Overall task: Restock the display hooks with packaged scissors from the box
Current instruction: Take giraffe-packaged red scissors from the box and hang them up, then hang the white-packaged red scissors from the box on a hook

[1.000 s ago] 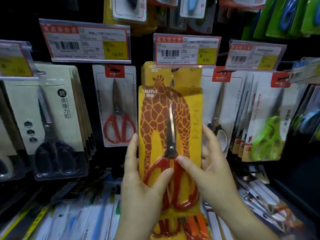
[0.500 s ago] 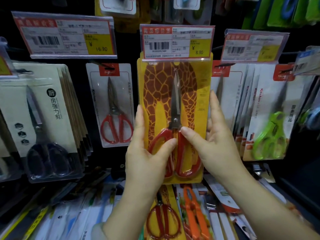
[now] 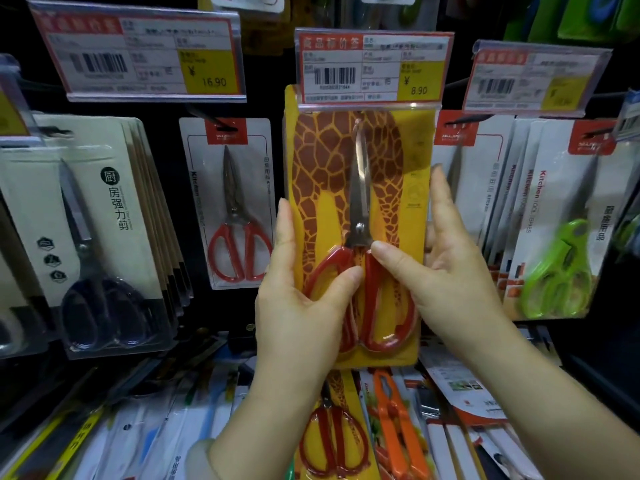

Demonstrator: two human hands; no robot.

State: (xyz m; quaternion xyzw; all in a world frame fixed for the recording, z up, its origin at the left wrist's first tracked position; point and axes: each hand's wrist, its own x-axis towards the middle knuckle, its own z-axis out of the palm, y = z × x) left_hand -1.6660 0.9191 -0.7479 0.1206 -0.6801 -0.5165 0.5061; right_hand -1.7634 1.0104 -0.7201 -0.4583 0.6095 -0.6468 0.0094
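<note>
Both hands, left hand (image 3: 298,306) and right hand (image 3: 446,271), pinch the giraffe scissors pack (image 3: 325,161); keep it level, pushing the hang hole fully onto the hook

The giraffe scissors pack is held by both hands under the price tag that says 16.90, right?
Not quite. In the head view, both the left hand and right hand hold the giraffe scissors pack, but the price tag above it says 8.90. The 16.90 tag hangs further left.
</note>
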